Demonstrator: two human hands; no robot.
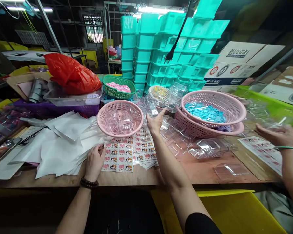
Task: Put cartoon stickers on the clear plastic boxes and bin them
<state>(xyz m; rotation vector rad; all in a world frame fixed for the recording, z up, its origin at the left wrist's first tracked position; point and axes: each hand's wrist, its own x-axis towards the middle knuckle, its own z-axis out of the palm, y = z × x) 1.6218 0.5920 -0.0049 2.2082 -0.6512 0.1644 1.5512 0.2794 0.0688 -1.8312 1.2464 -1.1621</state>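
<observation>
My left hand (pixel 94 160) rests on the wooden table (pixel 141 177), its fingers touching the edge of a printed sticker sheet (pixel 118 157) with cat pictures; a dark bead bracelet sits on that wrist. My right hand (pixel 155 122) reaches forward with fingers spread, holding nothing, over more sticker sheets (pixel 144 144) and just short of a heap of clear plastic blister shells (pixel 171 97). A pink basket (pixel 120 117) with clear shells inside stands left of that hand.
Stacked pink baskets (pixel 211 112) hold blue pieces at right. A green basket (pixel 118 87), red bag (pixel 70 73), white paper bags (pixel 61 143) and teal crates (pixel 171 48) surround them. Another person's hand (pixel 278 136) works at far right. A yellow bin (pixel 234 211) sits below.
</observation>
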